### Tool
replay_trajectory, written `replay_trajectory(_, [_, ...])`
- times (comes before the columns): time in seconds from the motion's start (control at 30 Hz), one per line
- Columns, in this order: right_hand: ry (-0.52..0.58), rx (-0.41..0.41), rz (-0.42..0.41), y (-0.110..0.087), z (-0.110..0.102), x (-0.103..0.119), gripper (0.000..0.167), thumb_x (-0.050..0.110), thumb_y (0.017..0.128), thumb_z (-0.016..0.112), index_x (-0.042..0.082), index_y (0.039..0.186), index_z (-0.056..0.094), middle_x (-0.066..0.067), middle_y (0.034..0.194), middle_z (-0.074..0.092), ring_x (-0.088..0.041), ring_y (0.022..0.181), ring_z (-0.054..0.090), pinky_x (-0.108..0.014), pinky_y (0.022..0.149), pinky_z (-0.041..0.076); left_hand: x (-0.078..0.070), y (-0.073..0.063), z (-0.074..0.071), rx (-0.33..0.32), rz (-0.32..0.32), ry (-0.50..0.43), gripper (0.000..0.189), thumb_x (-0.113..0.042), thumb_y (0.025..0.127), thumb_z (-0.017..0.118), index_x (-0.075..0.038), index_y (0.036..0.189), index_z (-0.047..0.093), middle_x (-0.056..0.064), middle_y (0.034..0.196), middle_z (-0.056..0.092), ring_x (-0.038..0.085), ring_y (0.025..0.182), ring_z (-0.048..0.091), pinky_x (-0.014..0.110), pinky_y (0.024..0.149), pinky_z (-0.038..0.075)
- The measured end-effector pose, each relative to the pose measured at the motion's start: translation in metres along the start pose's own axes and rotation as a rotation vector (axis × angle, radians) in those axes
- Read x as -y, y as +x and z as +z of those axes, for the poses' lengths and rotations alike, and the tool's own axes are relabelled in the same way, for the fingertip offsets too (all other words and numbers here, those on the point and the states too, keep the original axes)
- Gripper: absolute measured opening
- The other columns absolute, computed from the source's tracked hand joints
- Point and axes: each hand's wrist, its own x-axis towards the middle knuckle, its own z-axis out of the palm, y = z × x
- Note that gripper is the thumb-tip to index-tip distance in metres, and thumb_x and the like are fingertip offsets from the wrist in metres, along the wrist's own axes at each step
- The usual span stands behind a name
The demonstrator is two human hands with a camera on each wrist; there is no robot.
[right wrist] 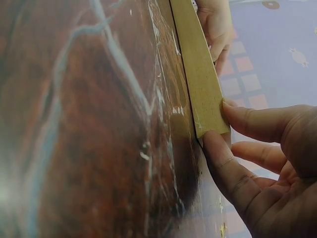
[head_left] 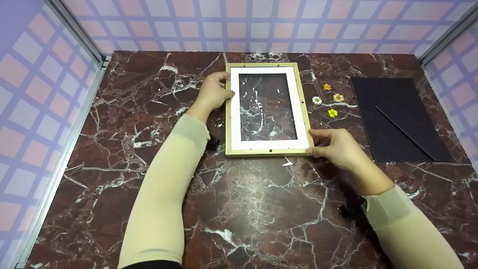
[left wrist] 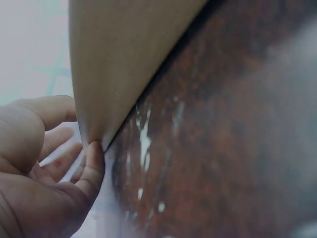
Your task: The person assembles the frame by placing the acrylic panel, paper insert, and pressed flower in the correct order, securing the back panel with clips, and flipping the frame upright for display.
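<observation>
A gold picture frame point(head_left: 254, 153) with a white mat point(head_left: 261, 145) around its rectangular window lies on the marbled table; the stone pattern shows through the window. My left hand point(head_left: 213, 91) holds the frame's left side, thumb lapping over its edge. In the left wrist view, fingertips of that hand point(left wrist: 54, 163) pinch a frame corner point(left wrist: 114, 59). At the lower right corner, my right hand point(head_left: 340, 145) pinches the frame between thumb and fingers. The right wrist view has this hand point(right wrist: 277, 163) at the end of the gold side point(right wrist: 203, 74).
Several small flowers lie right of the frame: an orange one point(head_left: 327, 86), a white one point(head_left: 316, 100), a pale orange one point(head_left: 338, 97) and a yellow one point(head_left: 332, 113). Farther right, a thin black stick point(head_left: 405, 133) rests on a black board point(head_left: 388, 144). Checked walls point(head_left: 261, 26) enclose the table.
</observation>
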Motion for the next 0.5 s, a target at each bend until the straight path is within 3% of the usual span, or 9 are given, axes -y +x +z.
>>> replay_trajectory(0.23, [0.009, 0.004, 0.003, -0.001, 0.0, 0.0, 0.067, 0.013, 0.094, 0.093, -0.002, 0.153, 0.066, -0.028, 0.116, 0.083, -0.006, 0.084, 0.073, -0.014, 0.067, 0.065, -0.006, -0.025, -0.005, 0.035, -0.071, -0.018, 0.068, -0.002, 0.096, 0.083, -0.005, 0.161, 0.061, 0.013, 0.156, 0.069, 0.028, 0.14, 0.066, 0.038, 0.13, 0.056])
replay_trajectory(0.37, [0.02, 0.011, 0.008, -0.001, 0.0, -0.001, 0.067, 0.013, 0.094, 0.093, -0.002, 0.154, 0.065, -0.028, 0.116, 0.083, -0.004, 0.082, 0.073, -0.015, 0.068, 0.067, -0.008, -0.041, -0.01, 0.107, -0.141, -0.146, 0.063, -0.001, 0.1, 0.081, -0.003, 0.159, 0.062, 0.015, 0.151, 0.068, 0.028, 0.114, 0.078, 0.036, 0.098, 0.075])
replay_trajectory(0.5, [0.043, 0.013, 0.003, 0.0, 0.001, 0.0, 0.067, 0.011, 0.094, 0.092, -0.003, 0.154, 0.065, -0.029, 0.116, 0.082, -0.001, 0.081, 0.073, -0.016, 0.069, 0.068, -0.011, -0.053, -0.015, 0.166, -0.205, -0.19, 0.061, -0.001, 0.101, 0.079, -0.002, 0.16, 0.061, 0.016, 0.151, 0.064, 0.022, 0.095, 0.078, 0.034, 0.074, 0.077])
